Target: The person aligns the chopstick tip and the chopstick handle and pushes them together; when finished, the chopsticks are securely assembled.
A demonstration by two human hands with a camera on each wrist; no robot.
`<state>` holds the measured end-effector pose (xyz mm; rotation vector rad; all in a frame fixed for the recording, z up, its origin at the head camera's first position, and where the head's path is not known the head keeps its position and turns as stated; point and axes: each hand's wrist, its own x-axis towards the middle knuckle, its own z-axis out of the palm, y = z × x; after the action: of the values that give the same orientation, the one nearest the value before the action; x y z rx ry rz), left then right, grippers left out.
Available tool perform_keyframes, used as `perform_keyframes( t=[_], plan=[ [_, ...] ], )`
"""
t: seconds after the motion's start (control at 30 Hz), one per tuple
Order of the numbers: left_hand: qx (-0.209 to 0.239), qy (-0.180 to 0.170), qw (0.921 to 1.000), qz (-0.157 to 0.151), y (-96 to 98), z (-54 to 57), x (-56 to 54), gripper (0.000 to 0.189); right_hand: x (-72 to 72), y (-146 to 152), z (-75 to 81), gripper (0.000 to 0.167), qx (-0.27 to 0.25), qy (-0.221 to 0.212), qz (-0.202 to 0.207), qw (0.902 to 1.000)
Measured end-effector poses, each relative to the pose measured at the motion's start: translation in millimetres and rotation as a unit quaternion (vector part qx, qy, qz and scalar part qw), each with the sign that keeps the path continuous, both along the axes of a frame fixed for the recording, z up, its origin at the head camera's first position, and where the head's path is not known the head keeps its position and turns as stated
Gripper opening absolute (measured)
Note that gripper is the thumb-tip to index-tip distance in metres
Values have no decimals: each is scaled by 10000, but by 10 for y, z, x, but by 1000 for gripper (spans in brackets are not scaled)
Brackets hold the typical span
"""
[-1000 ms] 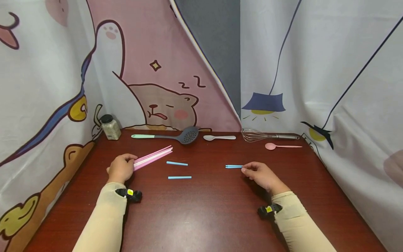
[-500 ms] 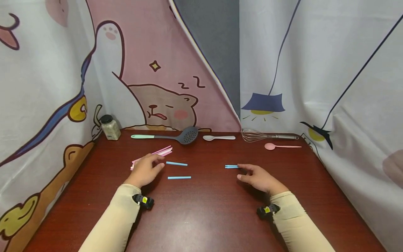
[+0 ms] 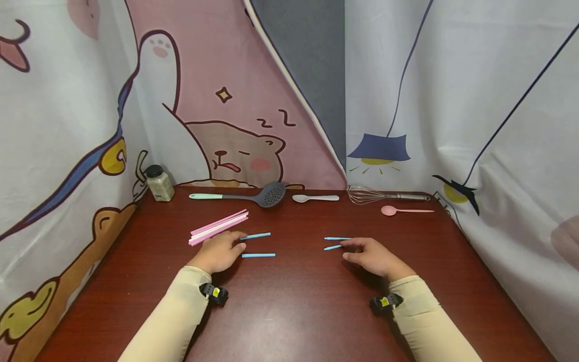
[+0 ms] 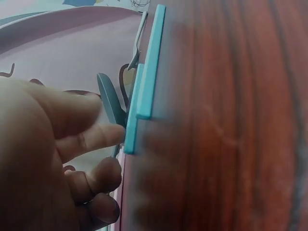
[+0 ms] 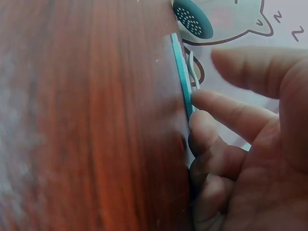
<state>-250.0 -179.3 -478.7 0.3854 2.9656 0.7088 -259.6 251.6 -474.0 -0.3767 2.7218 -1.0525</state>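
Observation:
In the head view, two short blue sticks lie left of centre, a far one and a near one. My left hand touches the left end of the far stick with the index finger, thumb apart from it. On the right, two more short blue sticks lie with narrow tips to the left, a far one and a tilted near one. The index finger of my right hand rests at the near one's right end; the thumb stands apart. Fingers partly cover both right-hand sticks.
Pink and white long sticks lie bundled behind my left hand. Along the back are a lidded jar, a slotted spoon, a white spoon, a whisk and a pink spoon. A printed curtain surrounds the table.
My left hand has left the pink and white bundle and moved right to the far blue stick, which has turned. My right hand has released its pinch; the two right-hand sticks have spread apart.

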Motion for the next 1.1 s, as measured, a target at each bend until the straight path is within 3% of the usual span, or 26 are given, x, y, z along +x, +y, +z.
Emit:
perform_keyframes(
  t=[0.27,0.67,0.9,1.1],
  plan=[
    [-34,276,9996,94,30,26,25,11,2,21,-17,20,-137,24,-61,9999],
    [-101,348,9991,238,157,19,58,12,50,-20,8,12,49,74,115,9999],
    [-193,409,9987,228,234,24,87,12,121,-82,59,14,517,201,268,9981],
    [-227,464,9985,160,256,30,103,16,148,-157,86,14,582,413,480,9963]
  ],
)
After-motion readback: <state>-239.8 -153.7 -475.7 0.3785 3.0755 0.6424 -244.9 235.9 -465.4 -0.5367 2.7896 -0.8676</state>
